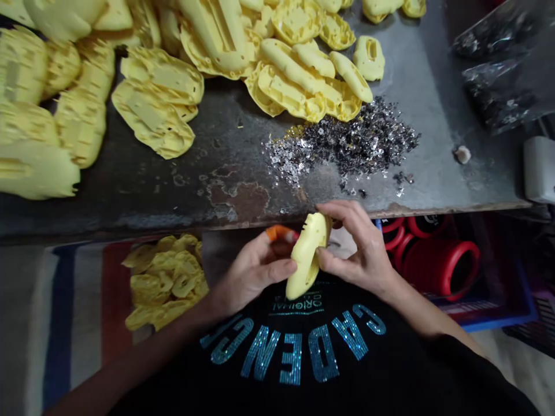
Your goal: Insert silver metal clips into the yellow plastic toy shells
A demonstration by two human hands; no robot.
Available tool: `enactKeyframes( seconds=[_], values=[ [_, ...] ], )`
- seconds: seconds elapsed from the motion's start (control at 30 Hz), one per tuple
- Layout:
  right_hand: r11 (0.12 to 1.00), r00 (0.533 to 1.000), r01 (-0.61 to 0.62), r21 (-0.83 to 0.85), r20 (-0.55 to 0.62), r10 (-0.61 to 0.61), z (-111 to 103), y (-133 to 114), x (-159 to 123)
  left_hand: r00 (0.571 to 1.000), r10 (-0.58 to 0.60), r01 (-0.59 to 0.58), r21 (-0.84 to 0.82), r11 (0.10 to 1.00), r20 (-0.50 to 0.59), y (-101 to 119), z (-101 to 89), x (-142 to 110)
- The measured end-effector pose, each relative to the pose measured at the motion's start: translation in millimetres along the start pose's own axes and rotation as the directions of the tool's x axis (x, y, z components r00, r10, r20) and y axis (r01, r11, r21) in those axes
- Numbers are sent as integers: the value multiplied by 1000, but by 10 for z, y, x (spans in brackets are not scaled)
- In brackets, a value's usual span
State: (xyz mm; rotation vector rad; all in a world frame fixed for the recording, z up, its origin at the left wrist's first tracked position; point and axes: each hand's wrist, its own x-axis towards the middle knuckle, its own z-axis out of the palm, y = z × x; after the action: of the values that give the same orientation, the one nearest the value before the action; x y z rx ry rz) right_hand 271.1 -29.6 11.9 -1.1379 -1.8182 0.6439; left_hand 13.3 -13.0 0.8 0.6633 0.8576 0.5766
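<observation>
Black cloth shirt (381, 375) with big sparkly blue letters is closest, and its bottom edge is cut off. Just above the letters is a long, curved, pale yellow plastic shell (303, 260), tilted, in front of the table edge. My left hand (255, 266) grips one side, with the thumb pressed on it. Something orange (280, 233) is wrapped around a finger there, but the fingertips behind the shell are hard to see. My right hand (359, 248) pinches the other side near the top. I can't make out much inside the shell, and it covers some small words on my shirt.

On the dark, scratched table (165, 190) sits a heap of tiny shiny metal bits (355, 144), too small to tell apart. More yellow shells (299, 81) pile up behind it, cut off at the top. Clear bags (498, 86) of dark bits run off the right side. Below the table, red round things (446, 266) sit in a blue plastic crate (520, 306), partly hidden by my arm.
</observation>
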Motion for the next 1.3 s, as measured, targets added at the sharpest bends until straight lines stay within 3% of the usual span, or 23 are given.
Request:
enactKeyframes(
  seconds=[0.07, 0.13, 0.23, 0.33, 0.47, 0.57, 0.63, 0.7, 0.77, 0.9, 1.17, 1.3],
  values=[
    [999, 998, 10, -38, 69, -7, -139, 45, 8, 995, -33, 39, -70, 997, 97, 62, -3, 38],
    [970, 1000, 10, -245, -3, -11, -310, 137, 33, 988, -21, 38, -114, 993, 150, 127, -10, 53],
    [772, 988, -87, -630, -157, -17, -502, 334, 97, 976, 43, -4, -182, 983, 213, 196, -41, 45],
    [673, 992, -113, -731, -126, 29, -547, 526, 157, 967, 63, -2, -241, 971, 247, 228, -72, 33],
    [703, 993, -116, -702, -101, 64, -575, 610, 196, 961, 69, 6, -270, 963, 268, 238, -70, 42],
    [746, 993, -111, -656, -111, 50, -646, 435, 232, 972, 66, 6, -300, 954, 227, 232, -40, 58],
    [820, 996, -69, -569, -87, 23, -666, 226, 282, 964, 29, 54, -299, 953, 265, 223, -20, 70],
    [917, 1000, 29, -399, 23, -22, -635, 6, 351, 943, 1, 96, -274, 957, 332, 210, -4, 80],
    [956, 984, 128, -265, 156, -88, -562, -169, 427, 931, -1, 103, -260, 960, 364, 192, 14, 82],
    [946, 937, 244, -215, 304, -173, -420, -304, 554, 935, 0, 112, -294, 949, 354, 166, 60, 49],
    [896, 881, 394, -206, 362, -305, -376, -311, 643, 951, 14, 99, -345, 933, 310, 225, 130, -41],
    [874, 868, 421, -242, 387, -311, -370, -345, 658, 947, 27, 82, -324, 943, 319, 234, 128, -50]
  ],
)
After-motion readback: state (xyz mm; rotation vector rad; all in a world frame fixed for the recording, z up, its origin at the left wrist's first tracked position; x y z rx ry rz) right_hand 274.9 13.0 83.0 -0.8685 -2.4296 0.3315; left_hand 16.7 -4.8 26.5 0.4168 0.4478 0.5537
